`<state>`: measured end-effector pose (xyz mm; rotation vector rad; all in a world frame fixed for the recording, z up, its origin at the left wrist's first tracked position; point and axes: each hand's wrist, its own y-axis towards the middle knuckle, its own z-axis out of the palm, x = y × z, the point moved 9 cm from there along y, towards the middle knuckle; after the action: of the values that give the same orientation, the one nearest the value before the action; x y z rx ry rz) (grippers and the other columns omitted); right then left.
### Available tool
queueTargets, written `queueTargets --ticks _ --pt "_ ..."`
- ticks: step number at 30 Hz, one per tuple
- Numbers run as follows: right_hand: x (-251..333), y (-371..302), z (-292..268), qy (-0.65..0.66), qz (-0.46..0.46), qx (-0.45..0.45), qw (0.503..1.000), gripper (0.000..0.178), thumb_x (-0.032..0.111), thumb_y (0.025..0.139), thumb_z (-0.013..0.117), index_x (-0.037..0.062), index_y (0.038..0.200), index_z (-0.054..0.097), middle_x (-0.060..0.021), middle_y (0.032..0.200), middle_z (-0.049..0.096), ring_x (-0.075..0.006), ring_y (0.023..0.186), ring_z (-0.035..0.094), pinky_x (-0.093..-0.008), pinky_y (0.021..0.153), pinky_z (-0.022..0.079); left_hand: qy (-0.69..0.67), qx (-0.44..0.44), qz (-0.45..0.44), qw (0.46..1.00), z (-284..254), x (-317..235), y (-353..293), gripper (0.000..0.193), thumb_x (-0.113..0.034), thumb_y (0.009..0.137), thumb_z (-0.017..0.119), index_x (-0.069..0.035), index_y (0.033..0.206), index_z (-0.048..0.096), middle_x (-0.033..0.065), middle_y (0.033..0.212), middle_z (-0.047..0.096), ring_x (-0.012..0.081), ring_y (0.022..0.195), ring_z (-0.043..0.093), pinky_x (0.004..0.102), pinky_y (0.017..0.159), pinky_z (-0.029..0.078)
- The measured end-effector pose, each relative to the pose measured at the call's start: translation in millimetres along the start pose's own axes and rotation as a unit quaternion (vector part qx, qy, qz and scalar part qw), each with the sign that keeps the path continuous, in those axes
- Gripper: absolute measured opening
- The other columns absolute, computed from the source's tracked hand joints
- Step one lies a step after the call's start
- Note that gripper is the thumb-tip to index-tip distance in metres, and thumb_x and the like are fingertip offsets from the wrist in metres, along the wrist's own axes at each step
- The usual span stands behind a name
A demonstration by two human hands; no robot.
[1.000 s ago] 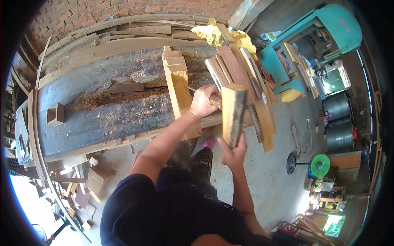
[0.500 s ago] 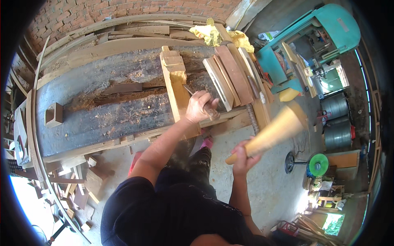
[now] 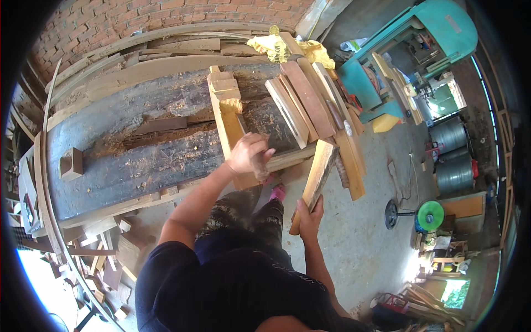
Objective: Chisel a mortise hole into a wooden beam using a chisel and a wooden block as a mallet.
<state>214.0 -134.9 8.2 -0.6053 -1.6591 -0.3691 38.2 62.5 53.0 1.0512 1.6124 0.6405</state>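
My left hand [image 3: 248, 155] is wrapped round a chisel [image 3: 259, 168]. Its blade slopes up and away from my fist and meets the notched part of a light wooden block [image 3: 227, 124]. That block lies crosswise on a dark, worn wooden slab [image 3: 105, 182]; its notch looks freshly cut and rough. In my right hand [image 3: 310, 217] is a wooden mallet [image 3: 319, 174], a plain club-shaped piece gripped at its narrow lower end. The mallet's wide end points up and away, to the right of my left hand and apart from the chisel.
Several planks [image 3: 307, 99] lie on the slab's right end, beside a yellow bag [image 3: 271, 44]. A small hollow wooden block [image 3: 71, 165] sits at the left. Offcuts [image 3: 113, 271] litter the floor at lower left. To the right stand a teal bandsaw [image 3: 451, 27] and a green fan [image 3: 429, 216].
The mallet, blurred and tilted to the right before, has swung left and now stands more upright and closer to my left hand. The chisel has become steeper, its tip still in the notch.
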Motion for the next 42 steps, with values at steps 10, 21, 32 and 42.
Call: queueTargets --ticks 10,21,32,42 --pt "47.0 -21.3 2.4 -0.077 -0.07 0.017 0.994 0.041 0.016 0.079 0.074 0.0026 0.107 0.049 -0.0047 0.09 0.055 -0.0143 0.083 0.054 -0.0314 0.075 0.046 -0.008 -0.085 -0.11 0.99 -31.2 -21.2 16.7 0.028 -0.006 0.072 0.077 -0.007 0.068 0.049 0.0074 0.063 0.051 0.028 0.056 0.052 0.0394 0.052 0.043" --pt "60.4 -18.5 54.6 -0.194 -0.117 0.09 0.97 0.055 0.016 0.073 0.079 -0.0027 0.115 0.049 -0.015 0.093 0.063 -0.0284 0.079 0.064 -0.0353 0.075 0.051 0.047 -0.058 -0.106 0.992 -14.8 -5.6 -6.7 0.021 -0.009 0.075 0.071 -0.007 0.068 0.051 0.0095 0.065 0.048 0.0302 0.062 0.051 0.0418 0.062 0.041" --pt "48.0 -3.1 56.6 -0.186 -0.091 0.079 0.975 0.042 0.017 0.076 0.078 0.0023 0.105 0.052 -0.0078 0.088 0.061 -0.0168 0.076 0.059 -0.0308 0.07 0.049 0.057 -0.018 -0.112 0.992 -4.8 17.7 -0.1 0.024 -0.012 0.063 0.073 -0.009 0.065 0.049 0.0084 0.069 0.049 0.0309 0.067 0.051 0.0406 0.064 0.041" --pt "144.2 -36.3 52.3 -0.152 -0.483 0.075 0.859 0.04 0.008 0.081 0.062 -0.0007 0.116 0.046 -0.0091 0.075 0.054 -0.0179 0.061 0.053 -0.0317 0.06 0.048 0.023 -0.064 -0.187 0.98 -22.1 27.5 16.3 0.026 -0.016 0.073 0.076 -0.007 0.068 0.052 0.009 0.067 0.053 0.0305 0.064 0.053 0.0413 0.064 0.041"
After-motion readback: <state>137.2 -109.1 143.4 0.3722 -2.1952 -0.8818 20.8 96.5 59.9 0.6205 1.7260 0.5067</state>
